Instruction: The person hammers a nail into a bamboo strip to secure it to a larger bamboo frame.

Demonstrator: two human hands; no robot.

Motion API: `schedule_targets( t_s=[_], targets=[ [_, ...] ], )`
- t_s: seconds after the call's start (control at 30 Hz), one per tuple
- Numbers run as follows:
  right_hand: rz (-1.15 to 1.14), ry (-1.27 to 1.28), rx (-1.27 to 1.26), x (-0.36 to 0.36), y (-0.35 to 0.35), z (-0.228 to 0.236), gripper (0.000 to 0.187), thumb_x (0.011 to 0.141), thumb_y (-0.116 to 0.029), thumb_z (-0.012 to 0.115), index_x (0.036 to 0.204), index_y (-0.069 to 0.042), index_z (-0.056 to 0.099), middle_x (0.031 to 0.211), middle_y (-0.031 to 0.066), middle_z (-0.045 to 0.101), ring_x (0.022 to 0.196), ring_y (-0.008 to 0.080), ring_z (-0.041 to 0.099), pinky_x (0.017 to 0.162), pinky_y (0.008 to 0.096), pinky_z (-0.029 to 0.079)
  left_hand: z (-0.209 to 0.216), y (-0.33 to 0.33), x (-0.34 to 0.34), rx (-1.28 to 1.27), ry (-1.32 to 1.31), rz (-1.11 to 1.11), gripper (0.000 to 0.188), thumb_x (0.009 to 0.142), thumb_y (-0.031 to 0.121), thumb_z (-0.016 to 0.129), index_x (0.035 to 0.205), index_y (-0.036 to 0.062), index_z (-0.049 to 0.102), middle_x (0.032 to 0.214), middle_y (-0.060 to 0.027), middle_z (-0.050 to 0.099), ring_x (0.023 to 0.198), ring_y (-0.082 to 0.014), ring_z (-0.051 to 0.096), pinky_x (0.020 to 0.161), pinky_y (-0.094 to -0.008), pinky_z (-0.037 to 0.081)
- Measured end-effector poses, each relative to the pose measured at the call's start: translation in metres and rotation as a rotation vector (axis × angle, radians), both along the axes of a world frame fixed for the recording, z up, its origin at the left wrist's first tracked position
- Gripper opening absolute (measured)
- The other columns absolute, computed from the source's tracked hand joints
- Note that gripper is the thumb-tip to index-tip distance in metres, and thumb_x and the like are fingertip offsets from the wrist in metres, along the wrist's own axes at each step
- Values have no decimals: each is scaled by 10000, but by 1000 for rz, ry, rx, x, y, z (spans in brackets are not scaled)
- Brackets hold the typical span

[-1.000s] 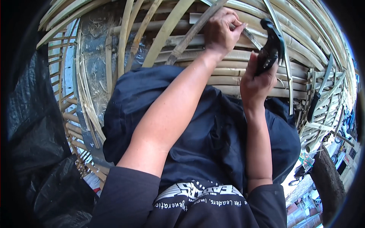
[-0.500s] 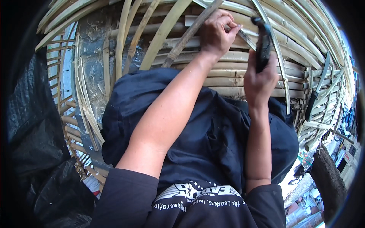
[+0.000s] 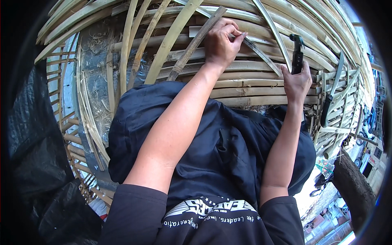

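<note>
My right hand (image 3: pixel 297 83) is wrapped round the handle of a black hammer (image 3: pixel 298 57), whose head points up and away from me over the bamboo. Farther left, my left hand (image 3: pixel 221 44) is closed with thumb and fingertips pinched together. Whatever it pinches is too small to make out. That hand rests over a narrow greyish strip (image 3: pixel 262 56), which slants out from under the fingers toward the right. Just left of it, a brown wooden strip (image 3: pixel 191 50) lies diagonally across the rows of split bamboo slats (image 3: pixel 245 91).
Several long bamboo strips (image 3: pixel 173 38) cross the slats on the left. A pale strip (image 3: pixel 274 30) slants between my hands. At the right, a knife (image 3: pixel 327 107) with a black handle lies on lattice-like bamboo. Black sheeting (image 3: pixel 36 139) hangs at far left; a thick dark log (image 3: pixel 354 183) stands lower right.
My right hand has drawn the hammer to the right and slightly toward me, away from the left hand. The left hand still pinches over the strip; the whole view has shifted a little.
</note>
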State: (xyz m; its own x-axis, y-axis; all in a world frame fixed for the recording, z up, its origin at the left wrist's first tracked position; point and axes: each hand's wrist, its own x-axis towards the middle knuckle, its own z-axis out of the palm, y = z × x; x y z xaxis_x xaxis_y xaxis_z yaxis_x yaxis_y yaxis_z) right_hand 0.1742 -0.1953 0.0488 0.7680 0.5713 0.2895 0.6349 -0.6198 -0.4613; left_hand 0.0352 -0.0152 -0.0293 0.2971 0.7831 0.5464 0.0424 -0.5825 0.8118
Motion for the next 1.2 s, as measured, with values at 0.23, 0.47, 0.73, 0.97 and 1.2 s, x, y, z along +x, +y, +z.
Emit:
schedule_targets(
  t_s=[0.23,0.47,0.73,0.97,1.2],
  targets=[
    [-65,5,-86,8,3,-8,337,768,-144,798,1013,27,642,869,231,699,855,426,685,783,482,501,0,2,0,25,13,7,220,782,169,853,687,54,693,911,-5,704,516,-123,619,519,-288,468],
    [-44,-96,-33,3,2,20,249,803,-147,773,955,6,649,799,197,695,758,388,696,736,463,515,3,-1,-1,-1,13,-1,218,788,174,852,691,56,696,909,0,703,525,-122,633,517,-286,471],
    [-94,-370,-12,70,9,87,223,839,-271,781,941,-89,704,834,151,729,819,358,717,756,478,520,4,-1,0,-40,8,-5,208,790,175,857,704,64,703,899,7,699,548,-133,667,522,-282,493],
    [-208,-279,-238,139,1,102,353,862,-444,755,956,-105,717,810,103,738,793,277,729,792,435,527,1,-2,0,-33,14,-10,208,794,168,852,704,58,702,907,1,694,539,-124,654,515,-276,490],
    [152,321,119,-5,-5,38,279,996,-268,663,945,6,643,724,44,619,634,110,536,568,306,425,2,1,-2,-31,12,-15,185,793,149,847,719,53,707,910,-12,692,552,-124,659,521,-279,496]
  ],
)
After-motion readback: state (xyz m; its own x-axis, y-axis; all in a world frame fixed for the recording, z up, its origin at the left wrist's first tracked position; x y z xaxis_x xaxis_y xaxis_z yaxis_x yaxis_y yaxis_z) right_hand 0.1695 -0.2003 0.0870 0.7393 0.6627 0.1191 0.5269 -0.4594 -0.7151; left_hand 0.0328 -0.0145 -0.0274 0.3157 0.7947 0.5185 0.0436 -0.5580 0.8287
